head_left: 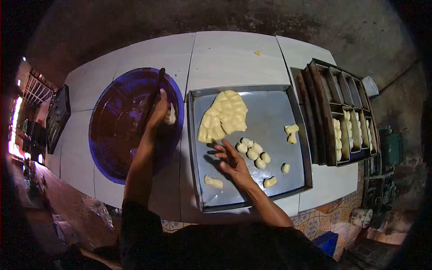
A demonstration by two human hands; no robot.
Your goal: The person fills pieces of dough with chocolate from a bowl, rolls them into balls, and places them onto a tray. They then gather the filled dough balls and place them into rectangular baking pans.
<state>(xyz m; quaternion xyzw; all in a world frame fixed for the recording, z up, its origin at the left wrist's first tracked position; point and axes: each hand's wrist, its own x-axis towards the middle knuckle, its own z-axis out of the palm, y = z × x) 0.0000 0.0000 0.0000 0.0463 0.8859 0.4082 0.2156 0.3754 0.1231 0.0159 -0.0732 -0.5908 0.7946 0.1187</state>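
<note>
Blue-patterned tiles (312, 225) beside white table (231, 58)

The left hand (159, 111) partly hides a pale lump (171, 115) too blurred to identify.

This looks like a bakery: dough (223, 114) sits in a big tray (270, 105), bread tins (323, 123) at the right edge of the table (234, 56).
</note>
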